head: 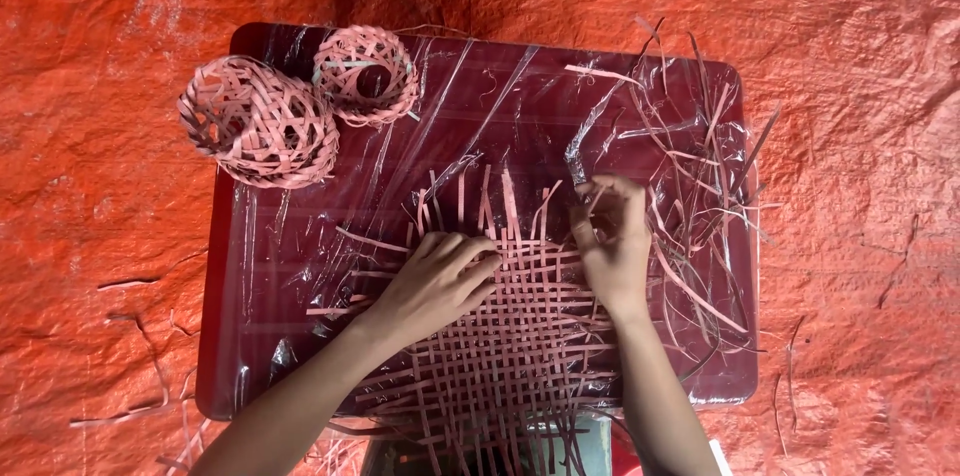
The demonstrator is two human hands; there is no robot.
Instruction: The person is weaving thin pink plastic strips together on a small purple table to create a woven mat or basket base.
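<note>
I see the left hand [440, 281] pressed flat, fingers together, on the woven strip mat [500, 336], which lies on the red table [250, 336] from its middle down past the near edge. The right hand [610, 246] sits at the mat's far right corner, fingertips pinched on what looks like a single strip end [590, 198], hard to tell in the tangle. Loose strips [700, 186] pile along the right edge; two woven baskets [265, 121] sit at the far left corner, touching each other.
</note>
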